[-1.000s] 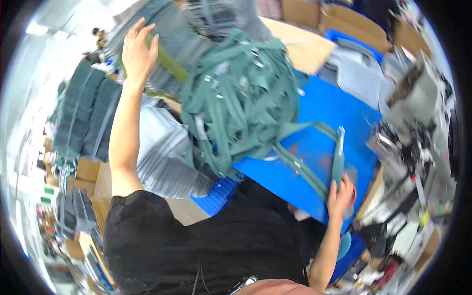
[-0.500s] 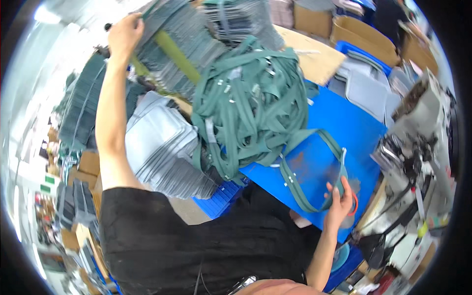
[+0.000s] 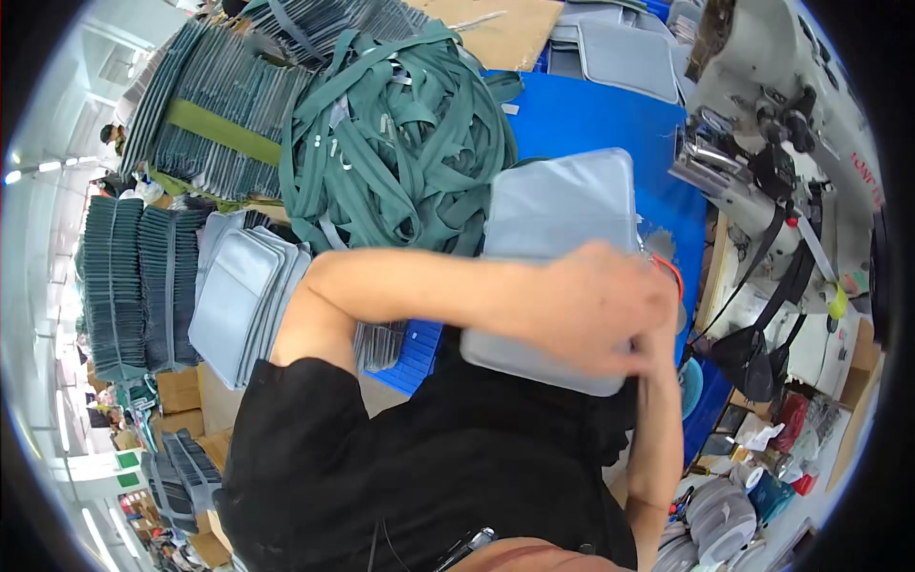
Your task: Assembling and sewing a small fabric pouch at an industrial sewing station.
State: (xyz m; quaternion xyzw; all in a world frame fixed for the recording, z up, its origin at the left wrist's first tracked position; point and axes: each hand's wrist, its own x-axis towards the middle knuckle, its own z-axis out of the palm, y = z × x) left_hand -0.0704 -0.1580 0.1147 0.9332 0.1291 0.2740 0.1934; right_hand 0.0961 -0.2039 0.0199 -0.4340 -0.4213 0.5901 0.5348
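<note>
A flat grey rectangular panel with rounded corners lies partly over the blue tabletop, its near end above my lap. My left forearm crosses over it. My left hand is blurred by motion at the panel's right side, its fingers unclear. Beneath and beside it is my right hand, mostly covered; what its fingers hold is hidden. Left of the panel is a large tangled heap of green zipper tape with small pale pieces on it. A red-orange ring-shaped handle shows beside my hands.
A sewing machine stands on the right. Grey panels are stacked at the left, with bundled dark green panels behind. More grey panels lie at the far side of the blue table. A blue crate is below.
My left hand has swung from the far-left stacks across to my right hand. A grey panel now lies where the loop of green tape at my right hand was visible. The view has turned.
</note>
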